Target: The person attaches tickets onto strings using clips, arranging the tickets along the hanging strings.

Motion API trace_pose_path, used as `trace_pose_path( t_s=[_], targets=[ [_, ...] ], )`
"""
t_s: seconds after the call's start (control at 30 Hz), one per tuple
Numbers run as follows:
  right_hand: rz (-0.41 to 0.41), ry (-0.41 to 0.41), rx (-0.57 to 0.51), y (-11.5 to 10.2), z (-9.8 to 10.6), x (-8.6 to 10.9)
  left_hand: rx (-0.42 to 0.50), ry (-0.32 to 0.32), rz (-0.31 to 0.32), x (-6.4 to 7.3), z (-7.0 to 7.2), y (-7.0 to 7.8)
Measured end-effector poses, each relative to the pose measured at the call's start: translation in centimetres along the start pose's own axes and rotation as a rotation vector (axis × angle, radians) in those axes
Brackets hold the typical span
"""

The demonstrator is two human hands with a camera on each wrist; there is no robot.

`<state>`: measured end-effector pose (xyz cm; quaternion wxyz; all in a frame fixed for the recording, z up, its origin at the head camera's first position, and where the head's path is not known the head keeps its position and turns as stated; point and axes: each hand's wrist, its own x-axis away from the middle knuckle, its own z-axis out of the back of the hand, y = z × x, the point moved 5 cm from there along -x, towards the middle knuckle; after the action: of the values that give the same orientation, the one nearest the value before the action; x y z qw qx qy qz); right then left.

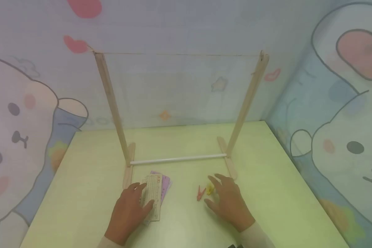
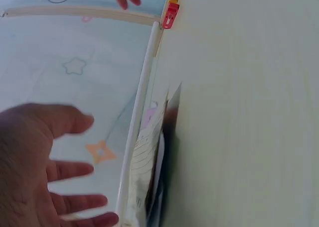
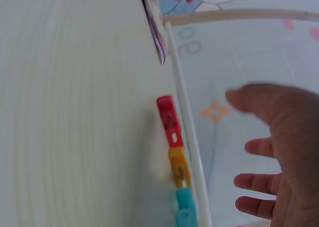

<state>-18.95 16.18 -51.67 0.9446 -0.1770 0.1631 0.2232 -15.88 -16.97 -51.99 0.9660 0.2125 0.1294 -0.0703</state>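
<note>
My left hand (image 1: 130, 210) hovers over a small stack of paper slips, fingers spread and holding nothing. On top lies a cream printed slip (image 1: 155, 196) with a grid, and a purple slip (image 1: 165, 184) sticks out beneath it. In the left wrist view a gap shows between the fingers and the slips. My right hand (image 1: 229, 201) hangs with loosely bent fingers beside the clothespins, gripping none. A red clothespin (image 3: 169, 121), a yellow clothespin (image 3: 180, 167) and a blue clothespin (image 3: 186, 207) lie in a row; in the head view the hand hides the blue one.
A wooden frame stands behind the hands, with a left post (image 1: 111, 106), a right post (image 1: 248, 103) and a white bar (image 1: 178, 159) low between them. A thin string (image 1: 179, 54) runs across the post tops. Cartoon-printed walls (image 1: 186, 89) border the pale table (image 1: 90, 172).
</note>
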Motion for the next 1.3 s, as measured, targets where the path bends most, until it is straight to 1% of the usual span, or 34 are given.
trace_pose_path(
  t_s=[0.13,0.2,0.27,0.3,0.37,0.43,0.53,0.6,0.73,0.83,0.93,1.07,1.13,1.23,1.3],
  targets=[
    [-0.150,-0.044,-0.004,2.4,-1.6,-0.2,0.025,-0.070,0.153,-0.6,-1.2,-0.6],
    [-0.210,-0.072,-0.024,3.6,-2.3,-0.1,0.013,-0.106,0.195,-0.9,-1.7,-0.7],
    [-0.228,-0.092,-0.046,4.3,-2.8,0.0,0.001,-0.135,0.223,-1.0,-2.0,-0.8],
    [-0.222,-0.097,-0.055,4.5,-3.0,0.0,-0.004,-0.145,0.231,-1.1,-2.1,-0.8],
    [-0.175,-0.099,-0.063,4.7,-3.1,-0.4,-0.008,-0.149,0.234,-1.3,-2.2,-0.9],
    [-0.101,-0.100,-0.063,4.5,-3.2,-1.0,-0.006,-0.140,0.234,-1.5,-2.4,-1.1],
    [-0.005,-0.107,-0.073,4.1,-3.2,-2.0,0.029,-0.126,0.239,-1.9,-2.6,-1.5],
    [0.026,-0.121,-0.071,4.0,-3.3,-2.3,0.069,-0.127,0.252,-2.0,-2.9,-1.7],
    [0.029,-0.128,-0.034,4.1,-3.4,-2.4,0.151,-0.138,0.291,-2.3,-3.1,-1.9],
    [0.023,-0.110,-0.012,4.3,-3.4,-2.2,0.183,-0.116,0.302,-2.6,-3.1,-2.0],
    [0.020,-0.077,-0.022,4.4,-3.4,-1.9,0.202,-0.083,0.296,-2.8,-3.2,-2.1],
    [-0.001,-0.025,-0.097,4.5,-3.1,-1.8,0.265,-0.052,0.273,-2.6,-3.3,-2.4],
    [-0.006,0.004,-0.129,4.5,-2.9,-1.8,0.304,-0.029,0.250,-2.4,-3.1,-2.4],
    [-0.009,0.042,-0.169,4.4,-2.5,-1.8,0.316,0.010,0.221,-2.4,-2.6,-2.5],
    [-0.005,0.071,-0.195,4.3,-2.1,-1.8,0.311,0.027,0.219,-2.4,-2.3,-2.6]
  ],
)
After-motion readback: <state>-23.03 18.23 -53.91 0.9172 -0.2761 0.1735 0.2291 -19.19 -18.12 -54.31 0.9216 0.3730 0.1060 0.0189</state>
